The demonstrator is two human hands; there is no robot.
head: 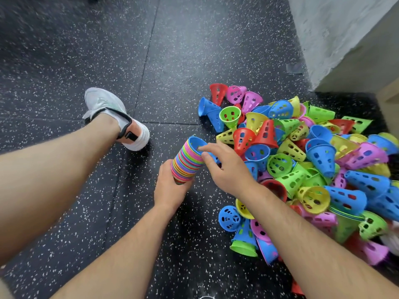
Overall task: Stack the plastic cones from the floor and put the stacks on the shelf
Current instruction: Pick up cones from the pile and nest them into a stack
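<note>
While left grip (170, 190) clamps the cone stack (186, 164) | right grip (226, 167) pinches its top blue cone (194, 143)

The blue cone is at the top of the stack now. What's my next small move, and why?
Probably push the blue cone fully down with the right grip, then let go. Its rim sits highest on the stack that the left grip holds near the bottom, and the right thumb and forefinger pinch it.
</note>
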